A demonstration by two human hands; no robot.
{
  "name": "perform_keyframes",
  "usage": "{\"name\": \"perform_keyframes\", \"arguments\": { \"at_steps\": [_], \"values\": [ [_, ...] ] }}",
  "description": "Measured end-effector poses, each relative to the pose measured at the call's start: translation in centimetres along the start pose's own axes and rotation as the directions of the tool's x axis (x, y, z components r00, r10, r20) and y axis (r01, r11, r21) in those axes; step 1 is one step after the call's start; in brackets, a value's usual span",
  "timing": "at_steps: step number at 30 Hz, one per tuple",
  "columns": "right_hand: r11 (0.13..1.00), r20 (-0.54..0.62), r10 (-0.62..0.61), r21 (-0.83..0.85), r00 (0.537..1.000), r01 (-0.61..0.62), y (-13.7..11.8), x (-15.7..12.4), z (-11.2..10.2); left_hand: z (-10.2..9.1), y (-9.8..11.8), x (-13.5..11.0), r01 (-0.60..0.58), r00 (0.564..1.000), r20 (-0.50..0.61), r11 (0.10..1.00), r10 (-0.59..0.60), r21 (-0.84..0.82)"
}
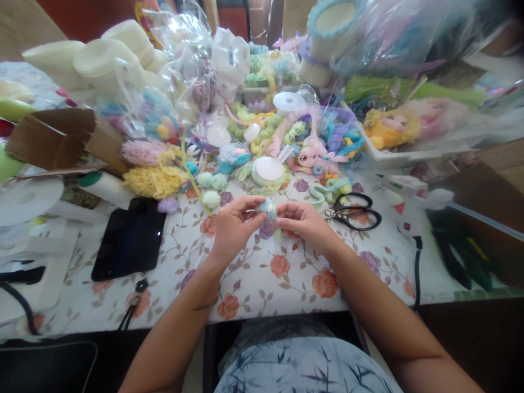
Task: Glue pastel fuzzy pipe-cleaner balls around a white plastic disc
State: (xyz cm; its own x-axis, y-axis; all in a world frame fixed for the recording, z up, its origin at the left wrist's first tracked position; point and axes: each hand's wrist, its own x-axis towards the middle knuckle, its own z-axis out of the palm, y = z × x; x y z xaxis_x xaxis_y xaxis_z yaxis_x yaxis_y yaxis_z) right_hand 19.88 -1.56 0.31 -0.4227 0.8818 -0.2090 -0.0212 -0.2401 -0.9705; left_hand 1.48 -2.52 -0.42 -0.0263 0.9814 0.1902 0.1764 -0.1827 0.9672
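We see a small pale-blue piece [268,207] between the left hand [236,222] and right hand [305,222], pinched in the fingertips of both, left of the scissors [339,213].

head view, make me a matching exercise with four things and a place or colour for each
1. small pale-blue piece
2. scissors
3. cardboard box
4. flat glossy device

A. brown
B. just right of the right hand
C. black
D. at both hands' fingertips

Pairs: 1-D, 2-B, 3-A, 4-C
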Motion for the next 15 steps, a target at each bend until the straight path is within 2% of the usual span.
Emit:
{"name": "perform_keyframes", "arguments": {
  "at_steps": [6,15],
  "values": [
    [1.000,-0.021,-0.009,-0.004,1.000,0.009,-0.35,0.03,0.38,0.02,0.09,-0.01,-0.070,0.997,-0.023,0.997,0.071,0.026],
    [0.999,-0.031,-0.034,-0.010,0.999,0.034,-0.12,0.02,0.48,0.15,-0.05,-0.05,-0.105,0.994,-0.022,0.994,0.105,-0.005]
  ]
}}
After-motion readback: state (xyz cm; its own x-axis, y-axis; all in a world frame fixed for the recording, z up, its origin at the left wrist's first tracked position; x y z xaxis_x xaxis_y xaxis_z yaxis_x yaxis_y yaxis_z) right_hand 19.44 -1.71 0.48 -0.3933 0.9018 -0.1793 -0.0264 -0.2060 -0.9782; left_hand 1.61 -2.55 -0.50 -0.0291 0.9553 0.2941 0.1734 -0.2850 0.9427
